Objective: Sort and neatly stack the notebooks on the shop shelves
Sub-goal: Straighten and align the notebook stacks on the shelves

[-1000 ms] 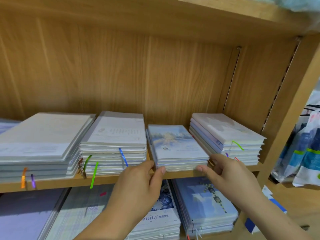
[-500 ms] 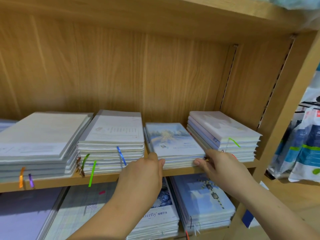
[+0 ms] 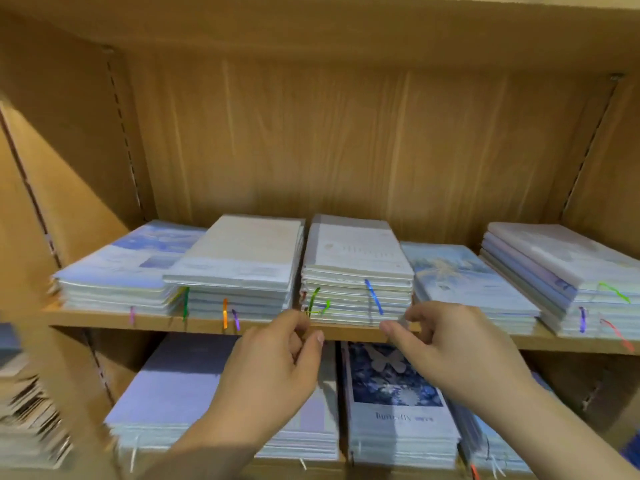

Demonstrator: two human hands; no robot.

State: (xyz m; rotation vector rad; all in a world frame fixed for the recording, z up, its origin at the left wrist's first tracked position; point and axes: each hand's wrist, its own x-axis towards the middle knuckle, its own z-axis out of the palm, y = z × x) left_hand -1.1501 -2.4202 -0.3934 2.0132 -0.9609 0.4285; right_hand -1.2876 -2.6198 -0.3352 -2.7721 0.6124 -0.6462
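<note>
Five stacks of notebooks lie on the middle wooden shelf (image 3: 346,332). The centre stack (image 3: 356,268) has a white cover and blue and green ribbon markers at its front. My left hand (image 3: 277,365) is at this stack's lower left front corner, fingers loosely curled, fingertips by the green ribbon. At the lower right front corner is my right hand (image 3: 450,351), forefinger stretched along the shelf edge. Neither hand plainly grips anything. To the right lies the blue-cover stack (image 3: 464,282), and beyond it a pale stack (image 3: 561,268).
Left of centre are a white stack (image 3: 239,265) and a blue one (image 3: 128,268). The shelf below holds a lilac stack (image 3: 183,386) and a butterfly-cover stack (image 3: 391,403). Wooden side walls close the shelf. More goods lie at the far left (image 3: 27,417).
Both hands have left the blue-cover stack and moved left to the front of the white centre stack. The view has swung left, bringing the left stacks into sight.
</note>
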